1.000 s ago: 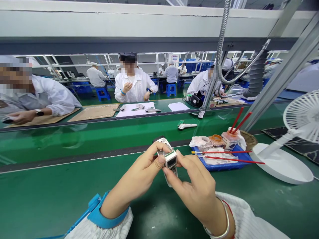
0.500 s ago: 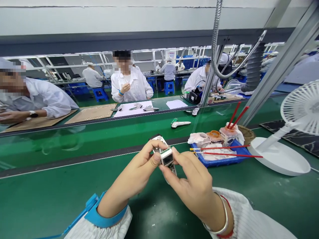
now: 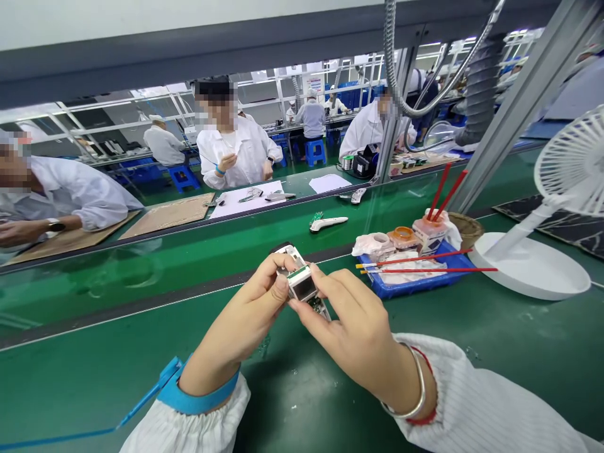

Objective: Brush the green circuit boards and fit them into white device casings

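Both my hands pinch one small white device part with a square display module (image 3: pixel 302 284) above the green bench. My left hand (image 3: pixel 245 321) grips its left side, thumb and forefinger closed on it. My right hand (image 3: pixel 352 330) holds the right side, fingertips pressed to the display. A blue wrist strap (image 3: pixel 195 393) circles my left wrist and a silver bangle (image 3: pixel 413 396) my right.
A blue tray (image 3: pixel 410 283) with cloths, small tubs and red sticks sits to the right, beside a white desk fan (image 3: pixel 542 251). A white handheld unit (image 3: pixel 328 222) lies on the green conveyor belt (image 3: pixel 141 251). Several people in white coats work across the line.
The view has tilted down and shifted. My hands keep the same grip on the part and have drawn slightly left and closer.
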`<state>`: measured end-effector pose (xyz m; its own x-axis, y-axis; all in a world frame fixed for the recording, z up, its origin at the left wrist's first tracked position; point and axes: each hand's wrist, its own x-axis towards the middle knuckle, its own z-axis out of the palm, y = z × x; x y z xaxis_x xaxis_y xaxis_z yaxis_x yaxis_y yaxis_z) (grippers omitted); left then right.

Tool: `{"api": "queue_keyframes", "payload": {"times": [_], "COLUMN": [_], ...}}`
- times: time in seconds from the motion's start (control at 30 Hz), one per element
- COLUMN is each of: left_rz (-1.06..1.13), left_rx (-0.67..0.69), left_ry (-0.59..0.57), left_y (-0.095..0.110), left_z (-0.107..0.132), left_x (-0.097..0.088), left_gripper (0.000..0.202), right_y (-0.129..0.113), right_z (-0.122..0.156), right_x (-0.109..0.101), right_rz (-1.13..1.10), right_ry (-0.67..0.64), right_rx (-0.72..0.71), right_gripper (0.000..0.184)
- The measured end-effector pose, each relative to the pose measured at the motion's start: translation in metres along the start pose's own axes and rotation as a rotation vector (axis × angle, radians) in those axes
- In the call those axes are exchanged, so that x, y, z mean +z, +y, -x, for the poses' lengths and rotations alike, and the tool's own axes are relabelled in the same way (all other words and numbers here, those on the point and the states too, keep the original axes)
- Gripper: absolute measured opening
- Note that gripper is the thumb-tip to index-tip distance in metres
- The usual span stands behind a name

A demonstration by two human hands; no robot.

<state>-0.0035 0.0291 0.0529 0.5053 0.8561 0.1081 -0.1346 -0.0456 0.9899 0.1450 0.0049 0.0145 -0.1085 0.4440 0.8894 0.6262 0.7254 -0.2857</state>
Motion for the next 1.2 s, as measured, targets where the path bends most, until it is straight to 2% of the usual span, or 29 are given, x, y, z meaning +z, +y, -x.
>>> {"api": "queue_keyframes", "payload": {"times": [0.17, 0.33, 0.43, 0.53, 0.7, 0.87, 1.0, 1.1, 1.2], "left_rz": [0.078, 0.171, 0.192, 0.187, 0.142, 0.168, 0.161, 0.164, 0.198], "left_rx": [-0.044, -0.098, -0.124, -0.130, -0.105, -0.085, -0.037, -0.008, 0.016], "left_ry": [0.087, 0.177, 0.189, 0.230, 0.294, 0.344, 0.369, 0.427, 0.476], "left_y": [-0.002, -0.006, -0.008, -0.010, -0.014, -0.020, -0.024, -0.027, -0.029], "left_z": [-0.003, -0.007, -0.009, -0.011, -0.014, -0.016, -0.020, -0.023, -0.026], "left_x": [0.003, 0.007, 0.010, 0.014, 0.018, 0.018, 0.017, 0.016, 0.014], "left_gripper": [0.020, 0.062, 0.071, 0.078, 0.080, 0.076, 0.069, 0.070, 0.083], "right_y": [0.005, 0.010, 0.013, 0.014, 0.015, 0.018, 0.022, 0.023, 0.021], "right_z": [-0.003, -0.010, -0.011, -0.009, -0.004, 0.002, 0.005, 0.009, 0.016], "right_x": [0.000, -0.003, -0.003, -0.002, 0.006, 0.015, 0.020, 0.025, 0.034], "right_rz": [-0.012, -0.055, -0.040, -0.004, 0.048, 0.025, -0.008, -0.114, -0.302], "right_ry": [-0.024, -0.097, -0.130, -0.129, -0.123, -0.030, -0.018, -0.076, -0.092], "right_rx": [0.084, 0.248, 0.297, 0.285, 0.275, 0.204, 0.201, 0.302, 0.569], "right_gripper": [0.033, 0.029, 0.027, 0.022, 0.021, 0.023, 0.022, 0.032, 0.046]}}
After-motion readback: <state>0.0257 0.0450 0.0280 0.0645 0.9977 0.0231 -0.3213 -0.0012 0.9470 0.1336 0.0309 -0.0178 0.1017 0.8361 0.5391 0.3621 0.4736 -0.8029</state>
